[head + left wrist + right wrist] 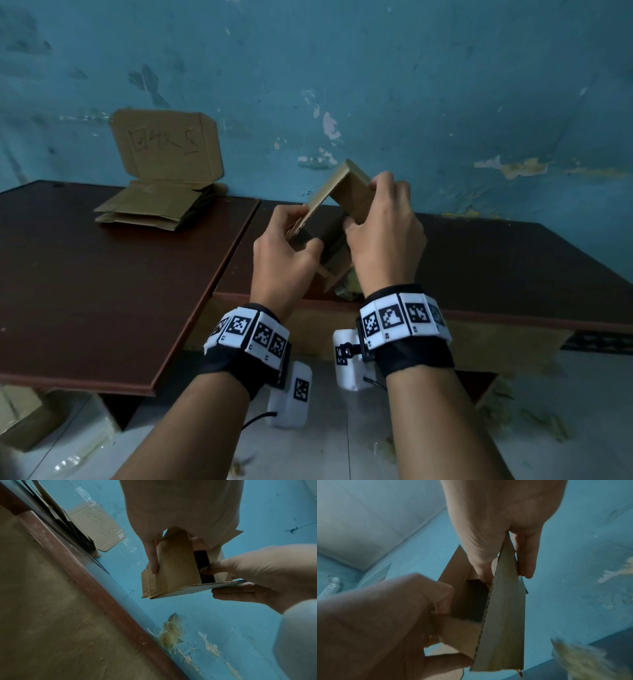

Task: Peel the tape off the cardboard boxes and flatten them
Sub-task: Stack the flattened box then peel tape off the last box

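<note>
A small brown cardboard box (346,195), partly opened, is held in the air above the seam between two dark tables. My left hand (303,229) pinches its left flap between thumb and fingers. My right hand (364,204) grips the right panel, fingers over its top edge. In the left wrist view the box (176,566) shows a dark slot between two panels, with a thumb of the right hand at that slot. In the right wrist view the right thumb lies inside the box (505,615) and the fingers (526,561) lie outside the panel. No tape shows on the box.
A stack of flattened cardboard (150,209) lies at the back of the left table (102,291), under a handwritten cardboard sign (168,147) on the blue wall. A crumpled yellowish wad (347,291) sits below my hands. Scraps litter the floor (520,404); a box (24,421) stands lower left.
</note>
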